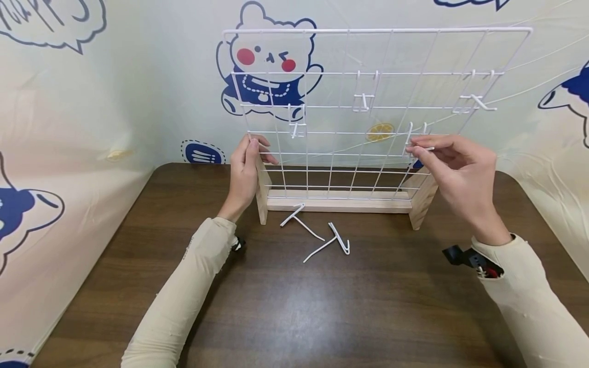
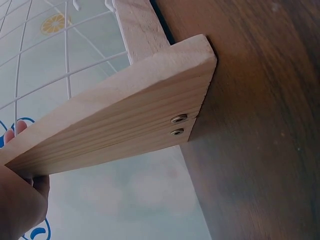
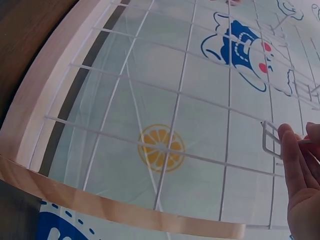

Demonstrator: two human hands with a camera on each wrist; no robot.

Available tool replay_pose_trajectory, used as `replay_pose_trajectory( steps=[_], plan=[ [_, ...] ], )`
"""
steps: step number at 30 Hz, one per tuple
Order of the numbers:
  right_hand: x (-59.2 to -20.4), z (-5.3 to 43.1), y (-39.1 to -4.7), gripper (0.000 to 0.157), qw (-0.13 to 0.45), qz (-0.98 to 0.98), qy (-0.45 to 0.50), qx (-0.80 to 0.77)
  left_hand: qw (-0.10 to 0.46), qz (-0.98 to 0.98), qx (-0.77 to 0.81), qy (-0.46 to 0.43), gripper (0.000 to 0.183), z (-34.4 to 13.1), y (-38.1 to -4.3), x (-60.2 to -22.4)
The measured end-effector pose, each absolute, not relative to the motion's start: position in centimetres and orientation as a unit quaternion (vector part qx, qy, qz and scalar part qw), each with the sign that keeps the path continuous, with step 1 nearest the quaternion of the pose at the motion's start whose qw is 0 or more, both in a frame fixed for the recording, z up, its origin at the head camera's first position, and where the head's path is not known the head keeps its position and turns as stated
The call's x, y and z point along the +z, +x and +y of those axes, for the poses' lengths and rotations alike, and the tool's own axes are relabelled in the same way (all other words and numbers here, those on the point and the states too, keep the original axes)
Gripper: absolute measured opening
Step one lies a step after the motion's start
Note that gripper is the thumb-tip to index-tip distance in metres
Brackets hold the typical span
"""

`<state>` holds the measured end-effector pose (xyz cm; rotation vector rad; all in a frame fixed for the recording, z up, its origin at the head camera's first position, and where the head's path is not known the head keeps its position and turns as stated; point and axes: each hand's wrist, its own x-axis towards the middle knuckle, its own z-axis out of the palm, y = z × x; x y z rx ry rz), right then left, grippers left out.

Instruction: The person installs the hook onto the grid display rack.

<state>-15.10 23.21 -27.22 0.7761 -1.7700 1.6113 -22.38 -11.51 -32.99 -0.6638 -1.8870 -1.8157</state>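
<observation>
A white wire grid rack point(image 1: 377, 31) stands upright in a wooden base point(image 1: 340, 205). My left hand point(image 1: 245, 171) holds the rack's left edge at the top of the wooden side panel point(image 2: 125, 112). Near the lower right of the grid, my right hand point(image 1: 467, 171) pinches a white wire hook point(image 3: 265, 140) by its prong. That hook lies against the grid wires; whether it has caught on one I cannot tell. Three more hooks hang on the grid: a left one point(image 1: 296, 129), a middle one point(image 1: 364, 101) and an upper right one point(image 1: 478, 100).
Two loose wire hooks, one by the base point(image 1: 292, 215) and one nearer me point(image 1: 339, 239), lie on the brown wooden table point(image 1: 294, 312). Behind the rack hangs a pale printed cloth point(image 1: 161, 92). The right wooden side panel point(image 1: 422, 197) stands below my right hand.
</observation>
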Motion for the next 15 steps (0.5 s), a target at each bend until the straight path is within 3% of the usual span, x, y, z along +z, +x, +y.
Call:
replay_pose_trajectory(
  steps=[15],
  plan=[
    [-29.1,23.6,-15.0,0.018,0.276,-0.736,0.255,0.563,0.228,-0.681,-0.655,-0.236,0.035,-11.4,-22.5,-33.1]
  ],
)
